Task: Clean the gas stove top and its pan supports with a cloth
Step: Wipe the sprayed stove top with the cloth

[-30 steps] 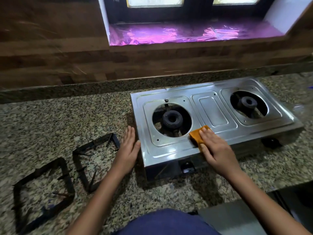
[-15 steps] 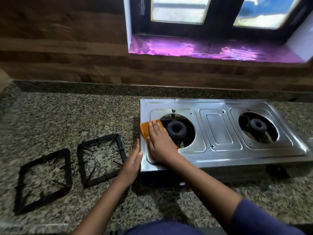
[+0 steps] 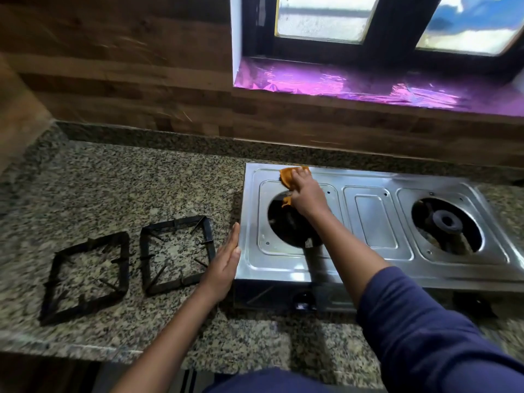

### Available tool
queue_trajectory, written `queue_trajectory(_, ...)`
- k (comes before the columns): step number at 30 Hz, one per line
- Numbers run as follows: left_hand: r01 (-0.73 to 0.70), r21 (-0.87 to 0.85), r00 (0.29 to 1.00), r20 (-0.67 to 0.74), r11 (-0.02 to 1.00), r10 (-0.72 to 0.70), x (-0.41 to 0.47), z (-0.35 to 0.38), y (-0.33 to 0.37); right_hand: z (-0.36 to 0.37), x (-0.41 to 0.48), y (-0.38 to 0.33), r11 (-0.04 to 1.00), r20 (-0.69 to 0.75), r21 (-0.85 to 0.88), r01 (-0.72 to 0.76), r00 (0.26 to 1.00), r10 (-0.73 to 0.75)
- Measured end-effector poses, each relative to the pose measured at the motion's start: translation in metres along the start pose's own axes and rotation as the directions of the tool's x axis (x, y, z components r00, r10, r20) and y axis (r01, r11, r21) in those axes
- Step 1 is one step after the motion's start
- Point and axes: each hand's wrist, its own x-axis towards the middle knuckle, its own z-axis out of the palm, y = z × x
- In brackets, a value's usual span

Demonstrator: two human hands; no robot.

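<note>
A steel two-burner gas stove (image 3: 374, 219) sits on the granite counter. My right hand (image 3: 307, 194) presses an orange cloth (image 3: 287, 175) onto the stove's back left corner, behind the left burner opening (image 3: 286, 225); my forearm hides that burner. My left hand (image 3: 225, 265) lies flat, fingers together, against the stove's left edge and holds nothing. Two black square pan supports (image 3: 177, 252) (image 3: 86, 276) lie on the counter left of the stove. The right burner (image 3: 448, 221) is uncovered.
The granite counter (image 3: 127, 188) runs left to a wooden wall corner, with a raised granite lip behind the stove. A window sill lined with purple foil (image 3: 354, 83) is above. The counter's front edge (image 3: 56, 347) is near my body.
My right hand has swept the cloth from the stove's front middle to the left of the left burner, then back to the rear left corner. My left hand stays against the stove's left side.
</note>
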Motion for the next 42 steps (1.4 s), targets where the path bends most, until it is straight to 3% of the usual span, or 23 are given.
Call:
queue_trajectory(3,0.005,0.015,1.0,-0.012,1.0,-0.005,-0.002,0.0,0.003,-0.007,-0.008,0.013,0.994,-0.146,0.1,-0.045,0.987,0.06)
queue_trajectory(9,-0.015,0.039,0.999,-0.031,0.999,0.016,-0.002,0.002,0.002,-0.012,-0.018,0.029,0.985,-0.345,0.075,-0.153,0.923,0.17)
queue_trajectory(12,-0.011,0.03,1.0,-0.019,1.0,0.011,-0.002,0.002,0.002,-0.015,-0.009,0.019,0.988,-0.279,0.101,-0.114,0.95,0.138)
queue_trajectory(16,-0.019,0.026,1.0,-0.012,0.999,0.019,-0.001,0.0,0.001,-0.01,-0.001,-0.019,0.993,-0.051,0.119,0.026,0.999,-0.02)
queue_trajectory(20,-0.015,0.044,1.0,-0.015,0.999,0.016,-0.001,0.001,-0.002,0.017,-0.015,-0.061,0.982,0.093,0.006,0.188,0.978,-0.188)
queue_trajectory(24,-0.027,0.027,0.999,-0.035,0.999,0.028,0.0,0.002,-0.005,0.033,-0.054,-0.066,0.949,0.038,0.058,0.311,0.949,-0.313)
queue_trajectory(29,-0.028,0.017,0.999,-0.044,0.999,0.029,0.0,0.003,-0.004,0.032,-0.111,-0.018,0.877,0.024,0.216,0.43,0.895,-0.445)
queue_trajectory(35,-0.03,-0.013,0.999,-0.026,0.999,0.03,-0.001,0.003,-0.003,-0.014,-0.128,0.061,0.799,0.043,0.171,0.576,0.806,-0.59)
queue_trajectory(38,-0.029,-0.026,0.999,-0.024,0.999,0.029,0.0,0.002,-0.003,-0.036,-0.13,0.095,0.815,0.012,0.151,0.559,0.824,-0.567)
queue_trajectory(42,-0.016,-0.048,0.999,-0.029,0.999,0.015,-0.001,0.004,-0.004,-0.053,-0.125,0.13,0.925,-0.14,0.037,0.378,0.919,-0.369)
